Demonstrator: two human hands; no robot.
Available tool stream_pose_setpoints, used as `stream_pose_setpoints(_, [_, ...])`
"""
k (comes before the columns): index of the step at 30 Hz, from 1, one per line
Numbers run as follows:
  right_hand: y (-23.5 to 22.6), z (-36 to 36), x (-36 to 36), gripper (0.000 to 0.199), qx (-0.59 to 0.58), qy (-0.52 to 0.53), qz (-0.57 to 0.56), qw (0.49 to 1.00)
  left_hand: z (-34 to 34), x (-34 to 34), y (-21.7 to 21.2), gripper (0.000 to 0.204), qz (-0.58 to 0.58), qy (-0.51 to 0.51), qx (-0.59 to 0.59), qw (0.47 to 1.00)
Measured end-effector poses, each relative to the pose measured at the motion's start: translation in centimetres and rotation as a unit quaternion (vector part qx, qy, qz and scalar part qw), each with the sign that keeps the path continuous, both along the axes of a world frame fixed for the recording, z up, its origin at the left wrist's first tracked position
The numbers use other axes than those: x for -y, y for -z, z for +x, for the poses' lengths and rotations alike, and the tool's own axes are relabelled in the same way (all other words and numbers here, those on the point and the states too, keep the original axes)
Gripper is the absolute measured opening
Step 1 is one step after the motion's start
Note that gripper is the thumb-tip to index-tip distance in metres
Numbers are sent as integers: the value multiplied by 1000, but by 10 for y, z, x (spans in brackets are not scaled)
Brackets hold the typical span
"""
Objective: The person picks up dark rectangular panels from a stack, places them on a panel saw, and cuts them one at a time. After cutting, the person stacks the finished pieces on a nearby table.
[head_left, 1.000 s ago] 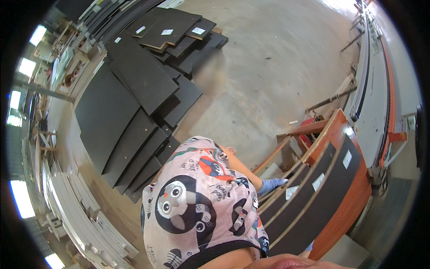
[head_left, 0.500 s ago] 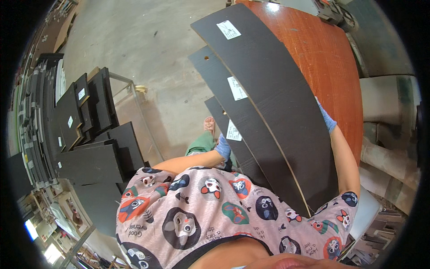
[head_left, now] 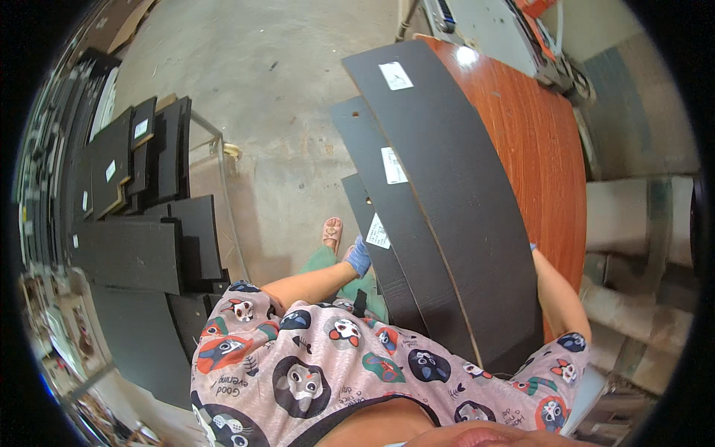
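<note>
Several long dark-grey boards lie fanned over one another in front of me. The widest, top board [head_left: 454,186] rests over the red-brown wooden tabletop [head_left: 536,164]. Two narrower boards, the middle board [head_left: 402,216] and the lower board [head_left: 387,272], stick out to its left. Each carries a white label, and the two narrower ones have a small hole near the far end. My left hand [head_left: 360,257], in a blue glove, is closed at the lower board's left edge. My right hand [head_left: 533,246] is at the top board's right edge, its fingers mostly hidden by the board.
On the left, a metal-framed rack [head_left: 223,167] holds more dark boards [head_left: 126,249]. Tall stacked panels [head_left: 56,171] stand beyond it. Past the table's far end is a machine [head_left: 491,37], and wrapped stacks [head_left: 633,216] line the right side. My sandalled foot [head_left: 332,229] is on the concrete floor.
The boards and tabletop appear lower in the view, which has shifted. My right hand has moved nearer along the board's edge, and its fingers have gone out of sight. My left hand stays at the boards.
</note>
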State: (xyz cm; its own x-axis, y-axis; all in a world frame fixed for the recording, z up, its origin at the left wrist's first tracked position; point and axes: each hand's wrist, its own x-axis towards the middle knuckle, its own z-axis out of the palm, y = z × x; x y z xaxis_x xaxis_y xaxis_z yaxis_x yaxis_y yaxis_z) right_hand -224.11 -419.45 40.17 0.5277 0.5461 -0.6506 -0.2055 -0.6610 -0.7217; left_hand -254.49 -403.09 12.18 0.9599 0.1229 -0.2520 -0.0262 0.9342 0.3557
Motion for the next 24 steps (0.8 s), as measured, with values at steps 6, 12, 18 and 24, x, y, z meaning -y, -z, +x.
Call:
stream_pose_setpoints(6, [-14,16,-10,70,17,-18,1,1000,8,25,-29,49,3,-34,-32,999])
stream_pose_setpoints(12, [-33,32,-84,70,20,-92,32,995,8,21,-51,46,-26,-89,-51,994])
stream_pose_setpoints(18, [-42,9,-210,70,-4,-188,71,979,-7,-19,-67,45,-113,-169,-23,979])
stream_pose_setpoints(24, [-52,-46,-377,71,-58,-303,104,946,-35,-131,-118,44,-273,-348,141,886])
